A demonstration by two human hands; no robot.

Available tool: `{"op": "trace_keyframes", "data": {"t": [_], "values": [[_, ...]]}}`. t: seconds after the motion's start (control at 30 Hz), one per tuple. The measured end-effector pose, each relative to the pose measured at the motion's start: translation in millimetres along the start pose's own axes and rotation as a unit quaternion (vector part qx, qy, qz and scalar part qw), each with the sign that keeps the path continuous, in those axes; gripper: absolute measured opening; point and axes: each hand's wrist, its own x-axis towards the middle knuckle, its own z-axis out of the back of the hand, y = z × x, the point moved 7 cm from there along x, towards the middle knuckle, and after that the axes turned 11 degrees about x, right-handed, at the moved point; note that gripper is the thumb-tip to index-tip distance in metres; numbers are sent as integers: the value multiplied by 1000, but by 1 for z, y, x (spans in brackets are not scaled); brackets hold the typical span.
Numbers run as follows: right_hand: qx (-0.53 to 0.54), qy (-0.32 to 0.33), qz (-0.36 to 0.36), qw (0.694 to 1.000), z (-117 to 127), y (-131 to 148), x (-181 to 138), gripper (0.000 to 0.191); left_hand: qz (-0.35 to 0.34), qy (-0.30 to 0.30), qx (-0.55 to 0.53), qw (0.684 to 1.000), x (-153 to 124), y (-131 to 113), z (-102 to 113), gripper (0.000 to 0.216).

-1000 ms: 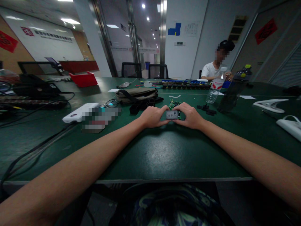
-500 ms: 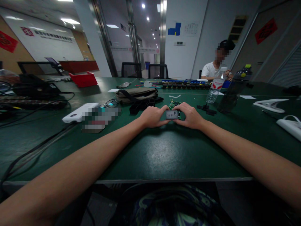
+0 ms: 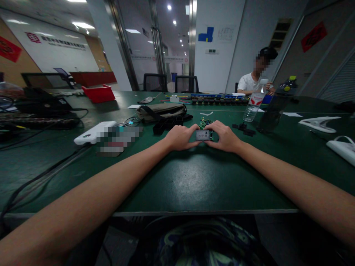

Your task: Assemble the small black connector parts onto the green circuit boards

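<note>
A small grey rectangular module [image 3: 202, 135] with faint letters on its face rests on the green table [image 3: 194, 181]. My left hand [image 3: 180, 137] grips its left end with curled fingers. My right hand [image 3: 225, 137] grips its right end the same way. Just behind the module lies a small green circuit board [image 3: 205, 122], partly hidden by my fingers. Both forearms stretch out over the table from the near edge.
A khaki pouch with black strap [image 3: 163, 112] lies behind my left hand. A white device [image 3: 93, 133], black cables [image 3: 41, 177], a water bottle [image 3: 253, 103], black clips [image 3: 244, 128] and white tools [image 3: 318, 123] surround me. A person in white [image 3: 253, 79] sits across the table.
</note>
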Motion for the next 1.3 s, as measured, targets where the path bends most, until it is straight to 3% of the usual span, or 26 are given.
{"op": "trace_keyframes", "data": {"t": [1.3], "values": [[9,0,-2,1000,0,1,0,29,2,1,-10,1000,0,0,1,51]]}}
